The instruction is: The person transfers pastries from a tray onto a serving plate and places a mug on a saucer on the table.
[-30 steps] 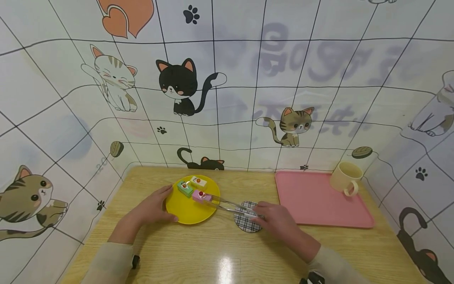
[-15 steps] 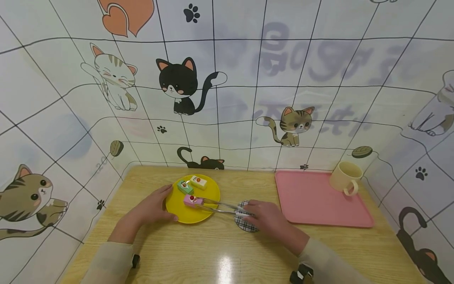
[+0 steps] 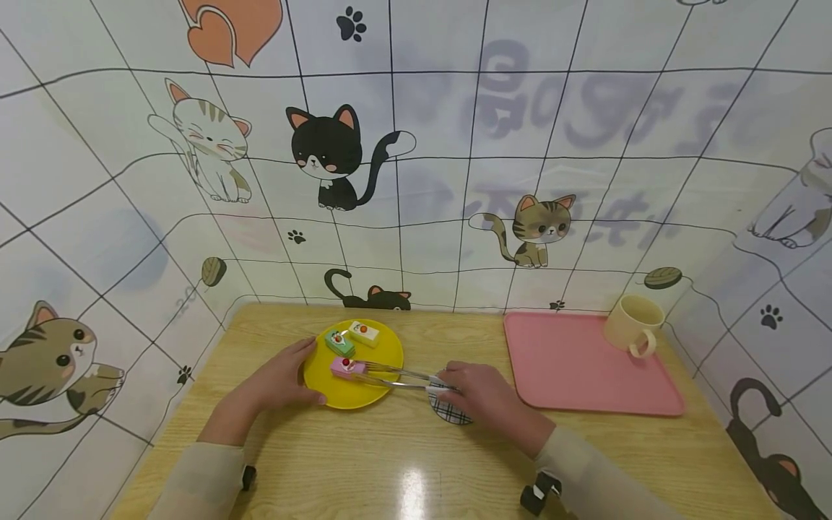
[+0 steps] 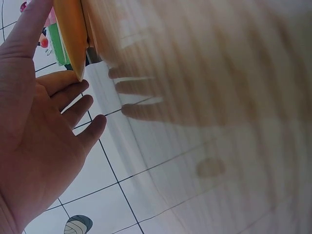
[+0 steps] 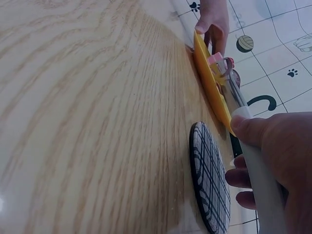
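My left hand (image 3: 279, 381) rests at the left rim of a yellow plate (image 3: 373, 390), thumb and fingers spread along the edge. In the left wrist view, its fingers are nearly straight against the rim. My right hand (image 3: 482, 393) grips metal tongs with a white handle (image 5: 263, 187). Their tips reach over the plate to a small pink toy cake (image 3: 347, 367) with a red berry on top; whether they still squeeze it cannot be told. Behind it on the plate lie a green toy cake (image 3: 340, 343) and a cream-white one (image 3: 364, 333).
A round checked coaster (image 3: 450, 413) lies on the wooden table (image 3: 364, 462) under my right hand. On the right is a pink tray (image 3: 572, 375) with a pale yellow mug (image 3: 632, 323) at its back corner. A cat-patterned cloth (image 3: 429, 188) closes off the back and sides.
My right hand has moved left with the tongs, carrying the pink cake from the plate's middle to beside the green cake, towards the left rim. The left hand has stayed in place.
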A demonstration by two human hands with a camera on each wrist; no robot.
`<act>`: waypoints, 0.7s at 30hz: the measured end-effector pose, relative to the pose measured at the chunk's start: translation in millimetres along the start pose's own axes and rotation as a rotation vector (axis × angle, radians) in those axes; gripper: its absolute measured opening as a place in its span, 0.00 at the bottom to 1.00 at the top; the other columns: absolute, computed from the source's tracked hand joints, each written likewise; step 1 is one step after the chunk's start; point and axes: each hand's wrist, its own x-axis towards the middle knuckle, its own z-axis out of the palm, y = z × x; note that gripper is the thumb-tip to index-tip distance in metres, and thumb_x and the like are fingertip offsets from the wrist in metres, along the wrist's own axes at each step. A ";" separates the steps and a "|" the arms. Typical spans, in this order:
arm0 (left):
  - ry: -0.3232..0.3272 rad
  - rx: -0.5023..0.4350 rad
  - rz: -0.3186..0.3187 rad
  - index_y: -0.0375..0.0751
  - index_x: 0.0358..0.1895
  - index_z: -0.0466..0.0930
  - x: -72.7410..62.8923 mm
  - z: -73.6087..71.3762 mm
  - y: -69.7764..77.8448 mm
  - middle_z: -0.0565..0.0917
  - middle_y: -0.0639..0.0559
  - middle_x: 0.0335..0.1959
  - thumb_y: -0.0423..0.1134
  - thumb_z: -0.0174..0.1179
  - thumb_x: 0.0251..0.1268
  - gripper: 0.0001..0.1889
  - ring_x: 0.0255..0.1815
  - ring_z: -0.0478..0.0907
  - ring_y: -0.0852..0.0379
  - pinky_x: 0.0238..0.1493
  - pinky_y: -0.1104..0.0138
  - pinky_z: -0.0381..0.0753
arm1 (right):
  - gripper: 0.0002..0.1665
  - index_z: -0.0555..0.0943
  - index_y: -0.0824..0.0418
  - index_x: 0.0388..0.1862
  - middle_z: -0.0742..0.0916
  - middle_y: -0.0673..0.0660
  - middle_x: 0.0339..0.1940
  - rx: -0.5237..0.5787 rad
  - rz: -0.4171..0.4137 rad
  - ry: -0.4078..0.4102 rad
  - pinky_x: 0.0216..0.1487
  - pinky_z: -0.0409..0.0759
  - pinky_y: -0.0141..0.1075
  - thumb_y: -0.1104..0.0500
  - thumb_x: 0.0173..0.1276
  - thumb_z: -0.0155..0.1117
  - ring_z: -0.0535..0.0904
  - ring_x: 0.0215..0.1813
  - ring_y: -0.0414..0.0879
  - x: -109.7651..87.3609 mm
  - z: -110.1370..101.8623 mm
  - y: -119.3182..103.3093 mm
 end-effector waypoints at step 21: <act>-0.004 0.002 -0.013 0.28 0.85 0.62 0.4 0.2 -0.3 0.62 0.32 0.87 0.65 0.86 0.50 0.67 0.86 0.58 0.27 0.84 0.35 0.60 | 0.18 0.93 0.56 0.58 0.88 0.44 0.42 0.023 -0.022 0.002 0.40 0.87 0.38 0.49 0.75 0.78 0.80 0.36 0.34 13.6 2.0 -2.1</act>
